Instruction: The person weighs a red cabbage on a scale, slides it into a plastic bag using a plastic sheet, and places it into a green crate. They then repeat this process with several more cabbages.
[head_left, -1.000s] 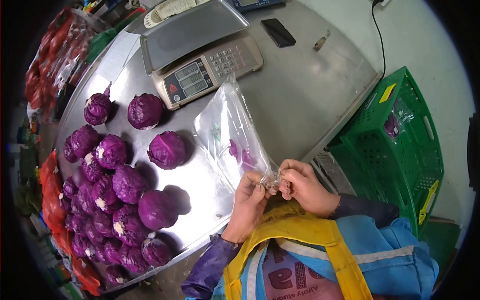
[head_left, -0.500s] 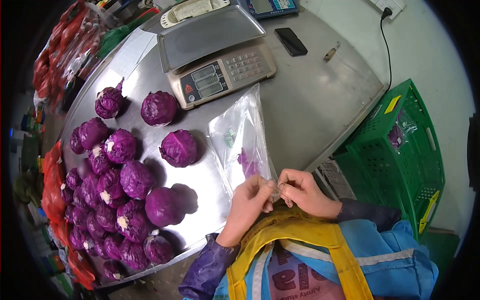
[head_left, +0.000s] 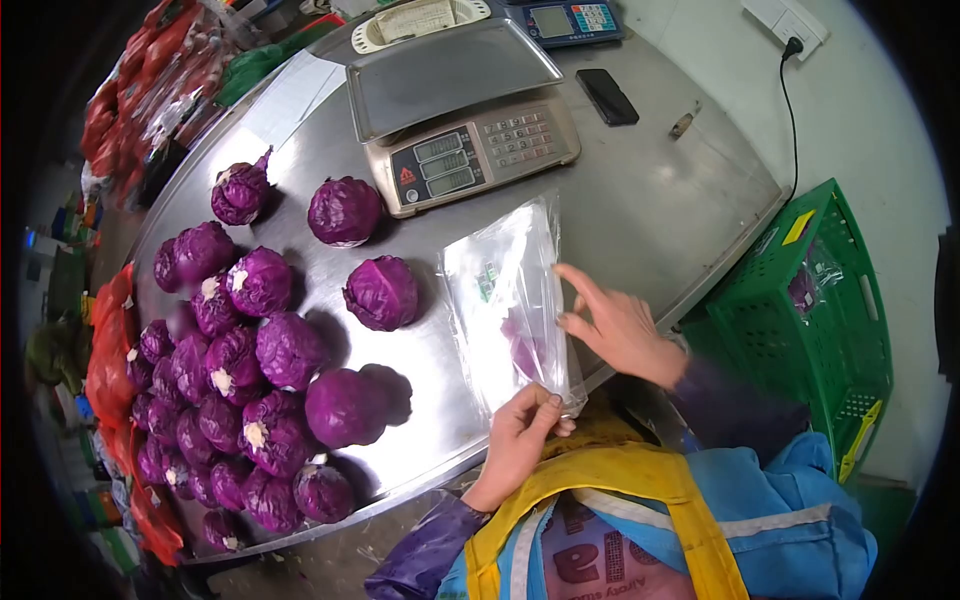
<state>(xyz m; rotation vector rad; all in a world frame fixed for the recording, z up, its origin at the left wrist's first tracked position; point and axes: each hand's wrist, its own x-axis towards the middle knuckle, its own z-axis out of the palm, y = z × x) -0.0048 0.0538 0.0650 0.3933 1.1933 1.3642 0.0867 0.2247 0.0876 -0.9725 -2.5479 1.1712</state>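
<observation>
A clear plastic bag (head_left: 500, 290) with a green print lies on the metal table, near its front edge. My left hand (head_left: 524, 428) pinches the bag's near end between thumb and fingers. Beside the bag's right edge is my right hand (head_left: 618, 328), its thumb and index finger apart and nothing between them. A purple patch shows through the plastic. To the left of the bag sits a single red cabbage (head_left: 382, 293), with a larger group of red cabbages (head_left: 290, 351) farther left.
A scale (head_left: 470, 150) with a metal tray stands at the back, a phone (head_left: 607, 97) to its right. A green crate (head_left: 775, 300) is at the right. Red net bags (head_left: 108, 350) hang along the table's left edge.
My right hand has let go of the bag's near end, moved up along its right side and opened. My left hand still holds the bag. The view has shifted slightly.
</observation>
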